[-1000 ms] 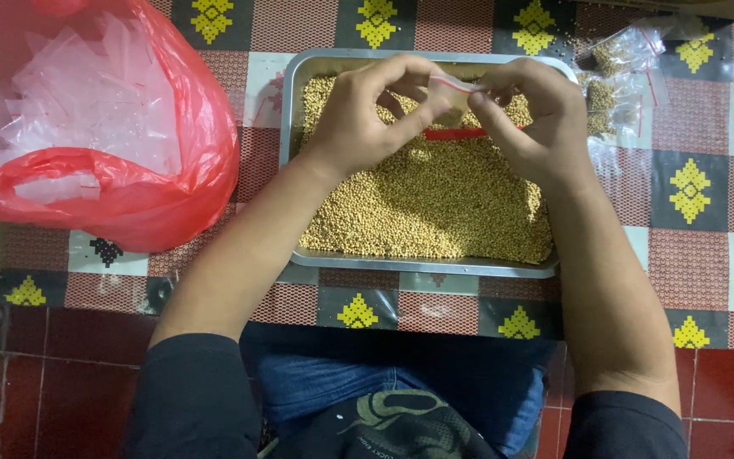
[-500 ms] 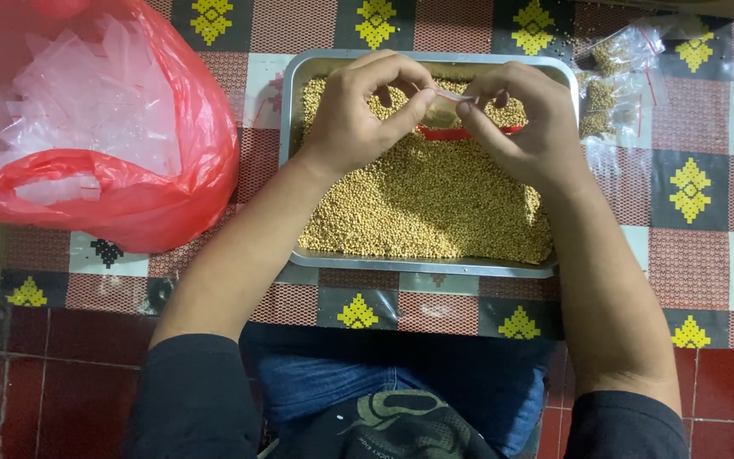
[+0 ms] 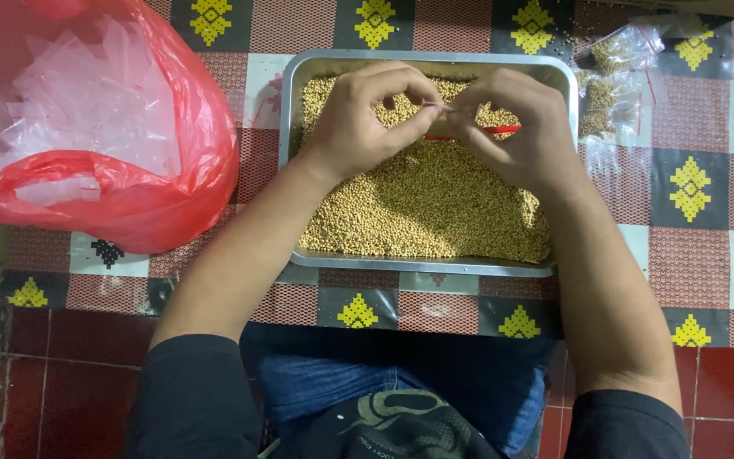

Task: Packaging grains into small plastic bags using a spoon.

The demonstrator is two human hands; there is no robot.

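A metal tray [image 3: 422, 265] full of small yellow-brown seeds [image 3: 435, 204] lies on the patterned cloth in front of me. Over its far half, my left hand [image 3: 363, 119] and my right hand [image 3: 520, 127] meet fingertip to fingertip and pinch a small clear plastic packet [image 3: 440, 108] between them. A thin red strip [image 3: 477, 133] lies on the seeds just under my right fingers; most of it is hidden by the hand.
A big red plastic bag [image 3: 142, 204] holding several empty clear packets [image 3: 87, 119] sits at the left. Small filled clear packets of seeds [image 3: 609, 81] lie beyond the tray's right corner. The checked cloth [image 3: 698, 229] ends at a red tiled floor [image 3: 70, 374] near my knees.
Both hands have lowered slightly toward the seeds and drawn closer together, fingers working the small clear packet. The tray and the bags have not moved.
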